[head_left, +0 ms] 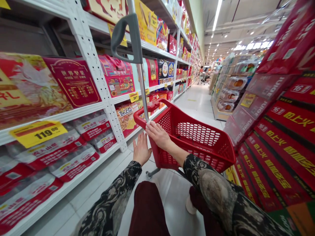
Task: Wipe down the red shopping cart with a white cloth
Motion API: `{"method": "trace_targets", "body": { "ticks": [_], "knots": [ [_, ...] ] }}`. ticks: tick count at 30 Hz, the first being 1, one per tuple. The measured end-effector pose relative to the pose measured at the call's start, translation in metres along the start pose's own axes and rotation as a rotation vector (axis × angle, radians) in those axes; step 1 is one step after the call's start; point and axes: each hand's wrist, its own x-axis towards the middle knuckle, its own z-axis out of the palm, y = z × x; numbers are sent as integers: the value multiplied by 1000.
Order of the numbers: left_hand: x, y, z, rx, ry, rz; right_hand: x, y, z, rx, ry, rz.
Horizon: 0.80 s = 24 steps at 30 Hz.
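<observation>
A red plastic shopping basket cart (197,127) with perforated walls stands just ahead, tilted in view. From its near left corner rises a metal pole topped by a grey loop handle (137,39). My right hand (158,135) lies flat at the basket's corner by the foot of the pole, fingers stretched out and not wrapped round anything. My left hand (142,150) is just left of the basket, palm down with fingers apart, holding nothing. A small wheel (152,172) shows under the cart. Inside the basket no goods can be seen.
White shelving (112,105) with boxed goods and bottle packs runs along the left. Stacked red drink cartons (278,157) stand close on the right. A tiled aisle (194,98) leads ahead past a product display (231,88), with a person and a trolley (203,76) far off.
</observation>
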Motion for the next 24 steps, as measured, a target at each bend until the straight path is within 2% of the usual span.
{"method": "trace_targets", "body": {
  "ticks": [2, 4, 8, 11, 14, 18, 20, 22, 24],
  "knots": [
    [-10, -1, 7, -13, -28, -28, -3, -1, 7, -23, -46, -155],
    [-20, -4, 13, -14, -51, -51, -10, -4, 20, -44, -79, -240],
    [-38, -9, 21, 2, -88, -60, -42, -15, 51, -64, -146, -293],
    [-47, -11, 26, 14, -102, -48, -66, -25, 60, -39, -218, -286],
    [-50, -12, 29, 19, -94, -41, -71, -30, 48, 12, -200, -216],
    [-49, -7, 29, 29, -73, -52, -53, -24, 11, 34, -48, -77],
    [-48, -1, 28, 23, -64, -44, -45, -18, -2, 50, -18, -23],
    [-49, 7, 26, 13, -63, -28, -45, -13, -5, 71, -27, 3],
    [-51, 15, 25, 17, -77, -4, -55, -12, 0, 84, -58, 6]
  ]
}}
